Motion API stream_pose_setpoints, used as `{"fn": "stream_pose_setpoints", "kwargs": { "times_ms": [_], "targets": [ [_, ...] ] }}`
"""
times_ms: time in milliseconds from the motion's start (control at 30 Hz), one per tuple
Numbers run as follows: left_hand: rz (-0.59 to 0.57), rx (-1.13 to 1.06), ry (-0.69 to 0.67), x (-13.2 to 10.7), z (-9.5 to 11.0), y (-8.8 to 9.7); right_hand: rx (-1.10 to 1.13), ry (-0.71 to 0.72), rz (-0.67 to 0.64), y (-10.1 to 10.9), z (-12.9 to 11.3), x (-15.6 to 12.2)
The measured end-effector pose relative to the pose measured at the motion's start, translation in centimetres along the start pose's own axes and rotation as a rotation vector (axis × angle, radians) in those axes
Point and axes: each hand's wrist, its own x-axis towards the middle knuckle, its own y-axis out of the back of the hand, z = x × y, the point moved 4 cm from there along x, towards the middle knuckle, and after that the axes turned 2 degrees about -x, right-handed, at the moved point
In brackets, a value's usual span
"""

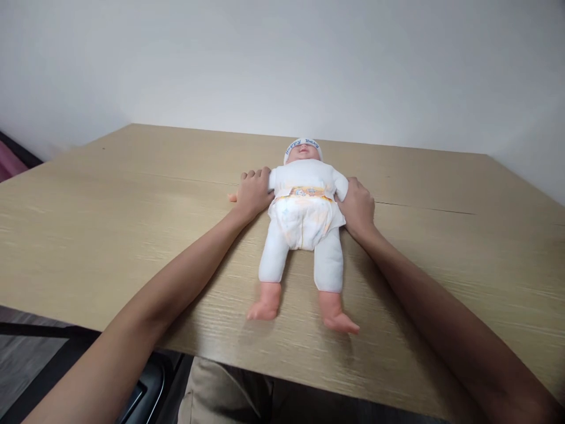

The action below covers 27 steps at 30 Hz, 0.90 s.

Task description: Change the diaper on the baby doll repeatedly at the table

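A baby doll (pixel 304 174) with a white cloth body lies on its back on the wooden table, feet towards me. Around its hips is a white diaper (pixel 304 221) with an orange printed waistband. A white headband (pixel 302 142) with blue lettering crosses its head. My left hand (pixel 255 191) is closed around the doll's arm on the left, whose small hand pokes out beyond my fingers. On the other side, my right hand (pixel 358 206) is wrapped round the other arm beside the diaper's edge, hiding that arm's end.
The wooden table (pixel 132 235) runs back to a pale wall (pixel 309 65), with a thin seam across its top. Below the near edge are my trousers (pixel 220 391) and a black glossy object (pixel 148 388). Something pink and black (pixel 13 159) stands beyond the far left edge.
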Motion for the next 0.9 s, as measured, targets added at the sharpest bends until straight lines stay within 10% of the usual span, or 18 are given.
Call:
{"fn": "stream_pose_setpoints", "kwargs": {
  "times_ms": [200, 500, 700, 900],
  "targets": [
    [0.023, -0.143, 0.069, -8.4, 3.2, 5.1, 0.159, -0.031, -0.108, 3.7, -0.4, -4.5],
    [-0.024, -0.290, 0.113, -30.7, 13.1, 15.8, 0.411, 0.231, -0.299, 16.6, -1.6, -16.9],
    [-0.007, -0.431, 0.051, -48.0, 15.0, 15.3, 0.447, 0.420, -0.358, 23.6, -5.1, -27.8],
    [-0.207, -0.542, 0.138, -57.4, 12.2, 11.8, 0.454, 0.437, -0.535, 20.2, -6.4, -35.8]
  ]
}}
